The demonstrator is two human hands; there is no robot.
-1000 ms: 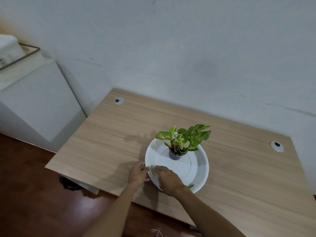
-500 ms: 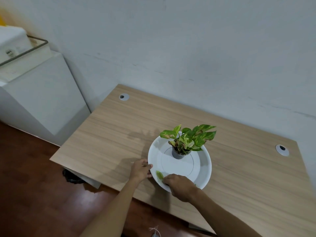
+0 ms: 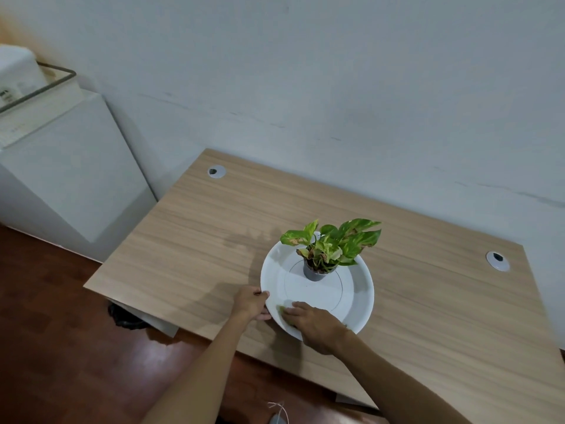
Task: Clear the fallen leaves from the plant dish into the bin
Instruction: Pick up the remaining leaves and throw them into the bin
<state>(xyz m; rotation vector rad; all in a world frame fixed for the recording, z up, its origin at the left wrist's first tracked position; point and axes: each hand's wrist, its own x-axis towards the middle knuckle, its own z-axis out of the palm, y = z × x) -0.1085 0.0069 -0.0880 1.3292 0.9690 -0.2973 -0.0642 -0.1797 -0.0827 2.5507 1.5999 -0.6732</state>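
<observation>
A round white plant dish sits on the wooden table, with a small potted plant standing in its middle. My left hand grips the dish's near-left rim. My right hand lies flat on the dish's near part, fingers pointing left. A small green fallen leaf shows at its fingertips, and more green peeks from under the palm. Whether the fingers pinch the leaf I cannot tell.
A dark bin with a black bag shows below the table's left near corner, on the brown floor. A white cabinet stands at the left against the wall. Two cable grommets sit in the tabletop's back corners.
The view has shifted, so table and dish sit further right and lower. My right hand slid left over the near part of the dish onto the leaf. My left hand stays on the rim.
</observation>
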